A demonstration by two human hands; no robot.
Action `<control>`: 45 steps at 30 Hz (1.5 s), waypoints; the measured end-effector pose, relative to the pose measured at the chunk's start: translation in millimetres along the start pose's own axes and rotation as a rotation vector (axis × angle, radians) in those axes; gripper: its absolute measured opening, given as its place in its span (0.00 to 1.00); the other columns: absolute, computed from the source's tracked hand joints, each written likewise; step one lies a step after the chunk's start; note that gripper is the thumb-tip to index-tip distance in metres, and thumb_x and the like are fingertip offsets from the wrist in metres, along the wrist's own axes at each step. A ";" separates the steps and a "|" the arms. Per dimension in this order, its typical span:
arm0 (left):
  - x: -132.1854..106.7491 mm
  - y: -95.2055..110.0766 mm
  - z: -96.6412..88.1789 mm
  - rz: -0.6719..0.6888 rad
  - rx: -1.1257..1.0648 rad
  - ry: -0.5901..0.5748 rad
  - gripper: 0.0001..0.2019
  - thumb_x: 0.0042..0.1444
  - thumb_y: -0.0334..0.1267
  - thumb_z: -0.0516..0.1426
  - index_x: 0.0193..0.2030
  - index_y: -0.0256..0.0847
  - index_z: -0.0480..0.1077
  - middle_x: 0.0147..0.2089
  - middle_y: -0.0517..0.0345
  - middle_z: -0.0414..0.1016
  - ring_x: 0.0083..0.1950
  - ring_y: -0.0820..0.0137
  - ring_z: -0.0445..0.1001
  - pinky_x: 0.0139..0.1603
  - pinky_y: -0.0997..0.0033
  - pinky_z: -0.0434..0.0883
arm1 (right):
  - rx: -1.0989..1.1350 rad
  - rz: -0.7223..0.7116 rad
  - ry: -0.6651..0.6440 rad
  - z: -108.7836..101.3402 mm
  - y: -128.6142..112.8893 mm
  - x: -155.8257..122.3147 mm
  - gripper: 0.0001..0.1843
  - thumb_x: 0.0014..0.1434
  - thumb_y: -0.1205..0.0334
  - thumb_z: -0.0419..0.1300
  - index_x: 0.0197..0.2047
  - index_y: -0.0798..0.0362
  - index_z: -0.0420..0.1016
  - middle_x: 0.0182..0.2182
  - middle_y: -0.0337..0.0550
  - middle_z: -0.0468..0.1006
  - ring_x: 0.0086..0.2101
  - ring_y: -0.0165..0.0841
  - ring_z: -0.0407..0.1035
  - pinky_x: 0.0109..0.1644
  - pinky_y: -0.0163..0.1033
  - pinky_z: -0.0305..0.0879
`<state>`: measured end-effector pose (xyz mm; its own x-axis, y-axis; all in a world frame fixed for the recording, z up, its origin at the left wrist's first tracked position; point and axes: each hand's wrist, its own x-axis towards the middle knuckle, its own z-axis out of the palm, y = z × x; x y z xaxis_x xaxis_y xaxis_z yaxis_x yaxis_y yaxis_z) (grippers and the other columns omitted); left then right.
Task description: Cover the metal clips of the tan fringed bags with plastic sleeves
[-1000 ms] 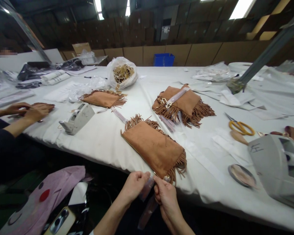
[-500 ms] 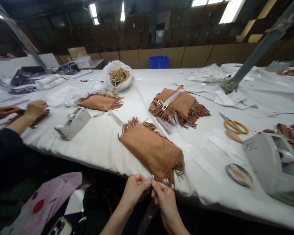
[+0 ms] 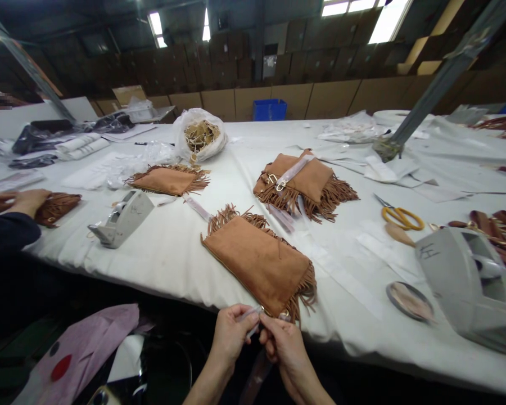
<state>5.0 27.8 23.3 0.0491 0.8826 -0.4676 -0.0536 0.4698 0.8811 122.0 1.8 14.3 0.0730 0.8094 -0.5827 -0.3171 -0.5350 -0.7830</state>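
A tan suede pouch (image 3: 259,261) with brown fringe lies at the table's front edge, its zipper corner toward me. My left hand (image 3: 231,332) pinches a clear plastic strip (image 3: 249,316) at the zipper end, just off that corner. Touching the same spot, my right hand (image 3: 284,340) has thumb and forefinger pressed together; what lies between them is too small to make out. A plastic-wrapped strap (image 3: 255,377) hangs below, between my wrists. Beside the right fingers, a metal ring (image 3: 284,315) shows at the pouch corner.
More fringed pouches (image 3: 303,180) lie farther back. Tape dispensers stand right (image 3: 464,281) and left (image 3: 122,219). Yellow-handled scissors (image 3: 400,216), a tape roll (image 3: 410,302) and brown straps (image 3: 497,236) are at right. At left, a co-worker's hands (image 3: 25,201) hold a brown fringed piece.
My left fingers have shifted slightly, and more of the plastic strip shows above them. The co-worker's hands have moved left, and the brown fringed piece there shows more fully. The view has shifted slightly.
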 end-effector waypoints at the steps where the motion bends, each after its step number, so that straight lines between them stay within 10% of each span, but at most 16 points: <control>1: -1.3 0.9 1.5 0.022 0.029 0.017 0.15 0.43 0.46 0.63 0.27 0.33 0.74 0.18 0.62 0.69 0.17 0.79 0.59 0.17 0.78 0.56 | 0.012 0.015 -0.001 0.0 -1.2 0.0 0.25 0.46 0.43 0.63 0.14 0.56 0.67 0.07 0.33 0.58 0.10 0.20 0.48 0.15 0.29 0.40; 8: -20.0 -13.2 1.4 0.586 0.625 0.055 0.15 0.61 0.36 0.47 0.43 0.37 0.75 0.32 0.52 0.76 0.34 0.69 0.74 0.37 0.72 0.70 | 0.127 0.083 0.083 7.2 -6.4 0.8 0.21 0.42 0.50 0.65 0.14 0.56 0.64 0.09 0.31 0.60 0.11 0.18 0.48 0.14 0.27 0.39; 14: -28.3 -28.7 -11.5 0.934 1.196 0.065 0.22 0.61 0.28 0.41 0.60 0.34 0.63 0.34 0.48 0.74 0.31 0.66 0.73 0.32 0.67 0.72 | 0.204 0.124 0.000 10.4 -13.8 -6.3 0.18 0.41 0.52 0.66 0.18 0.57 0.67 0.11 0.33 0.64 0.11 0.19 0.51 0.13 0.26 0.41; 23: -41.0 -35.9 -28.9 0.822 0.828 -0.126 0.22 0.63 0.32 0.43 0.63 0.38 0.58 0.51 0.46 0.76 0.50 0.67 0.75 0.50 0.71 0.73 | 0.109 0.076 -0.027 7.2 -7.7 -1.2 0.25 0.41 0.45 0.66 0.12 0.56 0.64 0.06 0.31 0.57 0.09 0.18 0.47 0.13 0.28 0.40; 29: -52.0 -28.2 -66.6 0.280 0.534 -0.028 0.20 0.58 0.43 0.51 0.56 0.40 0.67 0.54 0.45 0.74 0.28 0.71 0.77 0.29 0.73 0.75 | 0.044 0.033 0.049 7.5 -6.8 -0.8 0.25 0.42 0.46 0.65 0.12 0.56 0.63 0.06 0.30 0.56 0.10 0.18 0.46 0.14 0.28 0.37; 33: -40.6 2.2 -38.2 -0.001 0.235 -0.043 0.29 0.56 0.54 0.51 0.57 0.35 0.61 0.47 0.42 0.76 0.12 0.79 0.66 0.10 0.78 0.58 | 0.054 -0.004 0.071 9.1 -5.9 -1.1 0.24 0.43 0.47 0.65 0.12 0.55 0.62 0.06 0.29 0.54 0.10 0.18 0.45 0.15 0.28 0.36; 37: -22.9 6.7 -0.6 -0.067 0.093 -0.169 0.26 0.47 0.60 0.57 0.32 0.33 0.68 0.24 0.56 0.74 0.15 0.75 0.70 0.14 0.81 0.59 | 0.065 -0.026 0.045 6.0 -3.0 -0.8 0.26 0.42 0.46 0.65 0.11 0.55 0.61 0.07 0.31 0.57 0.10 0.18 0.44 0.14 0.29 0.35; 45: -17.2 -2.3 -2.6 -0.027 0.007 -0.206 0.25 0.44 0.60 0.59 0.20 0.36 0.63 0.15 0.65 0.63 0.12 0.80 0.61 0.13 0.81 0.52 | -0.005 -0.071 -0.162 20.1 -1.2 3.5 0.28 0.42 0.50 0.68 0.09 0.51 0.54 0.05 0.30 0.53 0.10 0.21 0.49 0.16 0.31 0.46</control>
<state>1.7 11.7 29.2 0.2538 0.8468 -0.4674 -0.0427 0.4926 0.8692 103.6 10.1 17.5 -0.0586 0.8734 -0.4834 -0.3120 -0.4760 -0.8222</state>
